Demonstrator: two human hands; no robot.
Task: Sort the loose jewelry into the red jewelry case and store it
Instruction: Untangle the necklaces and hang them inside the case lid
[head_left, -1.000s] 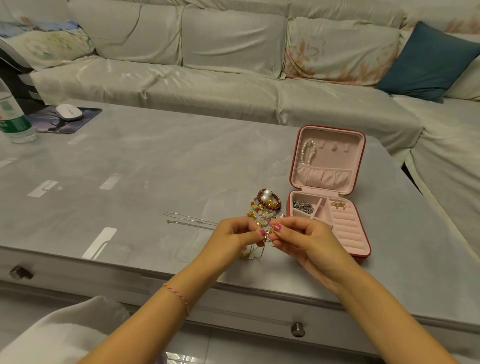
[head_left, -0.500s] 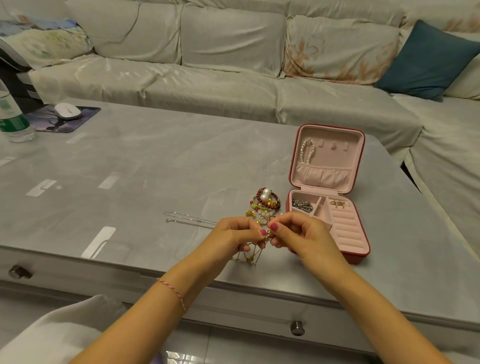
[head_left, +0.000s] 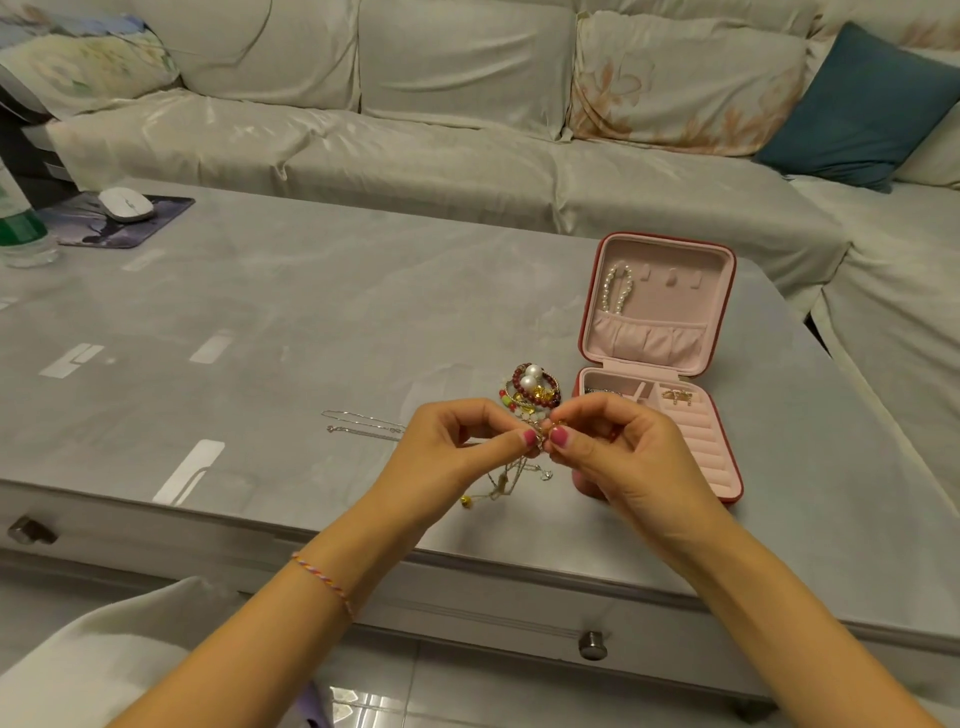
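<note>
The red jewelry case (head_left: 724, 457) lies open on the grey table (head_left: 311, 322), its pink lid upright with a pearl strand (head_left: 618, 287) hanging inside. A gold piece (head_left: 678, 397) sits in a tray compartment. Left of the case is a pile of bead and pearl bracelets (head_left: 531, 391). My left hand (head_left: 457, 452) and my right hand (head_left: 623, 457) meet in front of the pile, both pinching a thin gold chain (head_left: 511, 480) whose ends dangle to the table. A silver chain (head_left: 363, 423) lies to the left.
A white mouse (head_left: 126, 203) on a dark pad (head_left: 156, 218) and a water bottle (head_left: 21, 228) stand at the table's far left. A pale sofa (head_left: 441, 130) with a teal cushion (head_left: 857, 104) runs behind and to the right. Drawer knobs (head_left: 592, 644) line the front.
Both hands have stayed together at the gold chain, fingers shifting slightly. The chain's dangling ends hang a little differently. Nothing else has moved.
</note>
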